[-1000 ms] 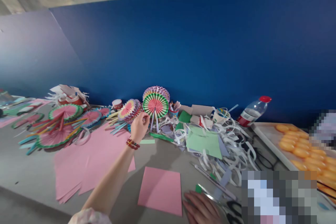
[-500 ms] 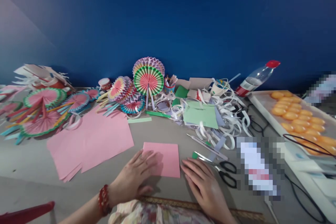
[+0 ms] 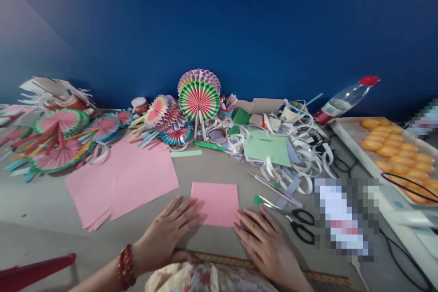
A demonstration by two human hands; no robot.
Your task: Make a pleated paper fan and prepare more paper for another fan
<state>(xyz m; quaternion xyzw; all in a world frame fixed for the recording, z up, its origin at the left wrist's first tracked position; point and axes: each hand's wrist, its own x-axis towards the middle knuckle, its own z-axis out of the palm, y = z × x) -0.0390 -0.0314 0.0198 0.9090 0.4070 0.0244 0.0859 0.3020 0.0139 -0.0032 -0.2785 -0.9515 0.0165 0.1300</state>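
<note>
A pink square of paper [image 3: 216, 203] lies flat on the grey table in front of me. My left hand [image 3: 176, 223] rests palm down with its fingers stretched out, their tips over the paper's left edge. On the other side my right hand [image 3: 262, 237] lies flat and spread, its fingertips touching the lower right corner. A pair of scissors [image 3: 301, 224] with black handles lies just beyond my right hand, and a pale craft knife [image 3: 277, 190] is behind it. Larger pink sheets [image 3: 137, 171] are spread out to the left.
Folded paper fans [image 3: 199, 101] stand and lie along the back. Curled white paper strips [image 3: 301, 159] heap around a green sheet [image 3: 267, 147]. A tilted bottle [image 3: 345, 100] is at the back right, beside a tray [image 3: 345, 137] of orange balls. A red bar [image 3: 37, 271] juts in at lower left.
My left hand has slid left, towards the paper's left edge. My right hand has come up to touch the paper's right corner. The view has shifted slightly.
</note>
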